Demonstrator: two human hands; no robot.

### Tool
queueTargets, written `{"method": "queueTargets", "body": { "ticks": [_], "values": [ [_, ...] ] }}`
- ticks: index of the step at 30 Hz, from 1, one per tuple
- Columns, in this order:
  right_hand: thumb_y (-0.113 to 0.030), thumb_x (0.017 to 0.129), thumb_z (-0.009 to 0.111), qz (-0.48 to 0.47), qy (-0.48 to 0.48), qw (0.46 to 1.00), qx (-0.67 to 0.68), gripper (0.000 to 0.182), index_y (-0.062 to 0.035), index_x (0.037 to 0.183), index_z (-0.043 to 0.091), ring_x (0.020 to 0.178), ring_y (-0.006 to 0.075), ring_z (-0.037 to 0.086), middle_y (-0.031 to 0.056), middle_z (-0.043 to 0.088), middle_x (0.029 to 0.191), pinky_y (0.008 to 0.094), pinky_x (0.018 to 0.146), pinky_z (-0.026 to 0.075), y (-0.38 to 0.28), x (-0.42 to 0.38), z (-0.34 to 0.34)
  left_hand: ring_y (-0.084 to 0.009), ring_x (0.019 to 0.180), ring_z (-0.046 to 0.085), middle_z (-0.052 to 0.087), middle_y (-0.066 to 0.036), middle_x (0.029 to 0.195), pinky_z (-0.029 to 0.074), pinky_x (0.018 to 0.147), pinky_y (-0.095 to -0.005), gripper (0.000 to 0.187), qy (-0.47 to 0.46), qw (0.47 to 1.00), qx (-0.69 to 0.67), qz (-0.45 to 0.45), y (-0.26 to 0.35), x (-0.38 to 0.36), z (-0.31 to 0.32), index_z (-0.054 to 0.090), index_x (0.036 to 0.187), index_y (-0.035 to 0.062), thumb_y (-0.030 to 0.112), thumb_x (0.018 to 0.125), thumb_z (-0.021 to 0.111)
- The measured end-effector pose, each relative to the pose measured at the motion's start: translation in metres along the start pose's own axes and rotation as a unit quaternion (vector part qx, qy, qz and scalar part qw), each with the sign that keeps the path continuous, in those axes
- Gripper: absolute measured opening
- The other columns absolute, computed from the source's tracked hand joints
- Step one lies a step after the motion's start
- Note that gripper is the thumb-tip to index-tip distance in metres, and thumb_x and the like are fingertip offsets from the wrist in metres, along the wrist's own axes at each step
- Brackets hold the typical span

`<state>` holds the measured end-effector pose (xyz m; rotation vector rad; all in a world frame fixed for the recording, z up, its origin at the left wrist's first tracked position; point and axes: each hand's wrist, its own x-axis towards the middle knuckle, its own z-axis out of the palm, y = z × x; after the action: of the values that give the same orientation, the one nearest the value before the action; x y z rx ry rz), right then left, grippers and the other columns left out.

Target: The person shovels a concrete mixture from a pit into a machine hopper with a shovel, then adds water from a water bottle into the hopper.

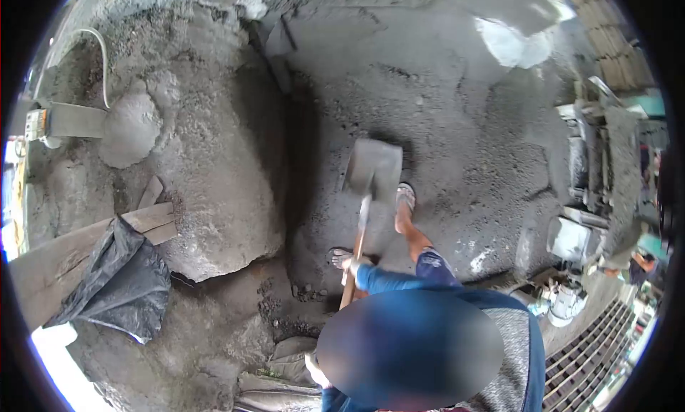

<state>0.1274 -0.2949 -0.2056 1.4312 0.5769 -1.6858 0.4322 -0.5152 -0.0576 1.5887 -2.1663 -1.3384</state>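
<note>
Right hand [351, 263] closed round wooden handle of shovel [359, 230], partway along it; that grip is on the shaft, with the metal blade [374, 166] well apart from it, farther out over the gritty grey ground [457, 134]. Blade lies just beyond one sandaled foot [405, 196]; other foot [340, 257] is beside the right hand. Left hand [316, 369] is near the handle's hidden end, partly covered by blurred area; can't tell if its grip is open or closed. Black plastic sheet [128, 283] off to the left side.
</note>
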Motion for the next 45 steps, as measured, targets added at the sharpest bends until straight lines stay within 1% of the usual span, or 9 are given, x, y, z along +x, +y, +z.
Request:
{"method": "queueTargets", "body": {
  "ticks": [3, 4, 11, 13, 30, 34, 39, 43, 45],
  "values": [
    [-0.009, 0.089, 0.065, 0.105, 0.040, 0.994, -0.008, 0.016, -0.0130, 0.090, 0.050, 0.055, 0.0284, 0.054, 0.0076, 0.050, 0.070, 0.0532, 0.053, 0.052, 0.079, 0.055, 0.007, -0.0267, 0.090, 0.067, 0.067, -0.013, 0.106, 0.056, 0.078, -0.0386, 0.053, 0.067, 0.981, -0.052, -0.172, 0.072, -0.046, -0.028, 0.058, 0.128, 0.0023, 0.042, 0.092, 0.060],
    [-0.009, 0.088, 0.067, 0.124, 0.056, 0.991, -0.009, 0.017, -0.0139, 0.093, 0.051, 0.056, 0.0269, 0.055, 0.0061, 0.051, 0.072, 0.0528, 0.055, 0.052, 0.083, 0.066, 0.009, -0.0255, 0.089, 0.064, 0.067, -0.011, 0.103, 0.055, 0.082, -0.0410, 0.055, 0.110, 0.905, -0.158, -0.380, 0.135, -0.044, 0.002, 0.067, 0.118, 0.0066, 0.053, 0.090, 0.063],
    [-0.034, 0.087, 0.063, -0.030, -0.145, 0.989, 0.015, 0.028, -0.0153, 0.075, 0.048, 0.050, 0.0247, 0.051, 0.0050, 0.050, 0.064, 0.0443, 0.048, 0.046, -0.191, 0.283, -0.072, -0.0184, 0.049, 0.055, 0.061, -0.008, 0.067, 0.047, 0.048, -0.0336, 0.032, -0.129, 0.988, -0.045, -0.066, 0.179, 0.049, 0.292, 0.062, 0.090, 0.0029, 0.031, 0.102, 0.053],
    [-0.017, 0.088, 0.063, -0.083, 0.024, 0.996, 0.015, 0.011, -0.0137, 0.089, 0.052, 0.057, 0.0219, 0.053, 0.0038, 0.050, 0.068, 0.0490, 0.060, 0.052, -0.246, 0.193, -0.035, -0.0181, 0.035, 0.043, 0.045, -0.003, 0.045, 0.039, 0.040, -0.0340, 0.054, -0.095, 0.944, -0.189, -0.255, 0.161, 0.054, 0.321, 0.047, 0.058, 0.0114, 0.041, 0.103, 0.049],
    [-0.015, 0.092, 0.060, -0.296, 0.021, 0.939, 0.174, 0.010, -0.0149, 0.087, 0.052, 0.054, 0.0188, 0.050, -0.0005, 0.051, 0.070, 0.0402, 0.051, 0.046, -0.219, -0.107, -0.130, -0.0215, 0.040, 0.042, 0.045, -0.003, 0.049, 0.038, 0.041, -0.0354, 0.062, -0.304, 0.832, -0.239, -0.397, 0.180, -0.029, 0.238, 0.049, 0.062, 0.0153, 0.070, 0.092, 0.045],
    [-0.017, 0.093, 0.061, -0.406, 0.058, 0.878, 0.246, 0.017, -0.0152, 0.080, 0.050, 0.057, 0.0187, 0.052, -0.0005, 0.048, 0.068, 0.0394, 0.055, 0.047, -0.285, -0.290, -0.128, -0.0202, 0.041, 0.042, 0.044, -0.002, 0.050, 0.040, 0.042, -0.0363, 0.060, -0.419, 0.815, -0.214, -0.338, 0.301, -0.065, 0.295, 0.050, 0.069, 0.0149, 0.071, 0.090, 0.049],
    [-0.019, 0.092, 0.065, -0.592, -0.170, 0.719, 0.323, 0.030, -0.0139, 0.069, 0.046, 0.057, 0.0189, 0.048, 0.0006, 0.043, 0.064, 0.0397, 0.061, 0.047, -0.397, -0.489, -0.161, -0.0157, 0.047, 0.049, 0.051, -0.001, 0.059, 0.041, 0.045, -0.0308, 0.048, -0.494, 0.818, -0.278, 0.097, 0.533, -0.174, 0.367, 0.052, 0.071, 0.0131, 0.053, 0.098, 0.050],
    [-0.017, 0.090, 0.062, -0.716, -0.245, 0.557, 0.342, 0.023, -0.0133, 0.072, 0.048, 0.050, 0.0236, 0.051, 0.0045, 0.051, 0.057, 0.0420, 0.053, 0.048, -0.457, -0.645, -0.216, -0.0127, 0.048, 0.046, 0.046, -0.003, 0.057, 0.042, 0.048, -0.0313, 0.035, -0.625, 0.645, -0.308, 0.314, 0.684, -0.272, 0.395, 0.047, 0.069, 0.0061, 0.023, 0.099, 0.054],
    [-0.013, 0.089, 0.061, -0.691, -0.283, 0.502, 0.436, 0.017, -0.0125, 0.077, 0.048, 0.046, 0.0202, 0.047, 0.0011, 0.046, 0.054, 0.0357, 0.050, 0.046, -0.451, -0.706, -0.255, -0.0116, 0.055, 0.052, 0.054, -0.004, 0.062, 0.043, 0.052, -0.0283, 0.015, -0.513, 0.537, -0.282, 0.608, 0.726, -0.335, 0.395, 0.059, 0.074, -0.0001, 0.008, 0.086, 0.065]
  ]
}}
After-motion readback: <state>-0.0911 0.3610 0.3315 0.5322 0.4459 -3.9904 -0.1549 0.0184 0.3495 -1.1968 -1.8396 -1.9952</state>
